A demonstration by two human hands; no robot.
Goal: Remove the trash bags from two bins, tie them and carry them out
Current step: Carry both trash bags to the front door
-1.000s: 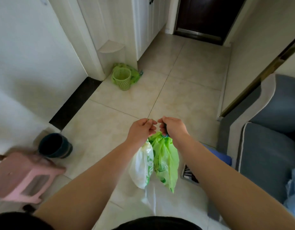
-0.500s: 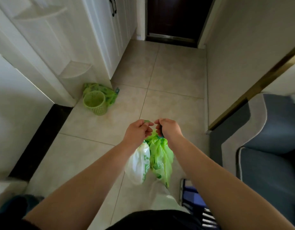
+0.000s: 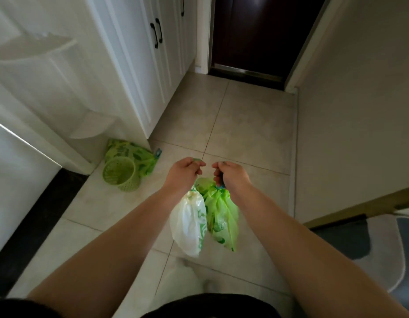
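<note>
A white cabinet (image 3: 130,65) fills the upper left, a dark door (image 3: 256,33) the top centre. At centre, a white trash bag (image 3: 187,226) is gripped by the left hand (image 3: 184,175) and a green trash bag (image 3: 222,216) by the right hand (image 3: 231,177). A green bin (image 3: 121,173) is seen at centre left.

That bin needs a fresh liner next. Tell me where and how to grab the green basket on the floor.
Take the green perforated basket by its open top rim, on the side facing the room, coming down from above. It stands roughly upright, mouth up, with a green patterned bag and the white cabinet crowding its far side. Both hands are full now.
</note>
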